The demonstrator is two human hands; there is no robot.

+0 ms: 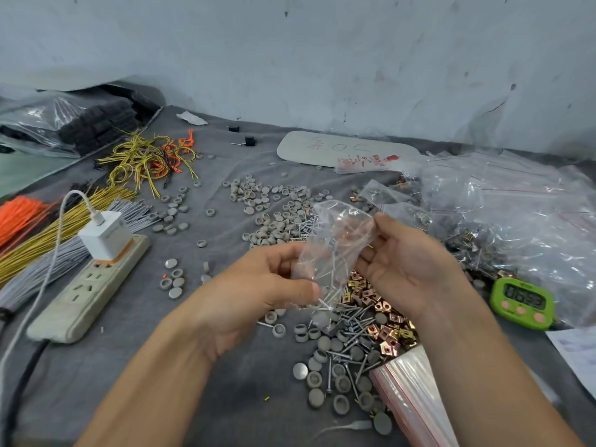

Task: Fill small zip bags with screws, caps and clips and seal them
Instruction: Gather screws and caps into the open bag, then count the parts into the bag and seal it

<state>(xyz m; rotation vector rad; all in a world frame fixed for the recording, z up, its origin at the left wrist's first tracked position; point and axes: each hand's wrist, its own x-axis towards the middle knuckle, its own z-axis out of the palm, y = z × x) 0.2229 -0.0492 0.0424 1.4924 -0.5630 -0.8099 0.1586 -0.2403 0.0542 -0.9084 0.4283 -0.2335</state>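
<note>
A small clear zip bag (335,243) with several screws inside hangs between my two hands above the grey cloth. My left hand (258,285) pinches its lower left side between thumb and fingers. My right hand (406,262) holds the bag's upper right edge with its fingertips. Under the hands lie loose screws (351,321), copper and gold clips (383,308) and grey caps (325,372). More grey caps (274,204) spread across the middle of the cloth. A stack of empty zip bags (412,398) with red seal lines lies at the near right.
A power strip (87,285) with a white charger (104,237) sits at the left, beside bundles of orange, yellow and grey ties (48,227). A heap of filled bags (516,221) lies at the right, with a green timer (522,301) in front of it.
</note>
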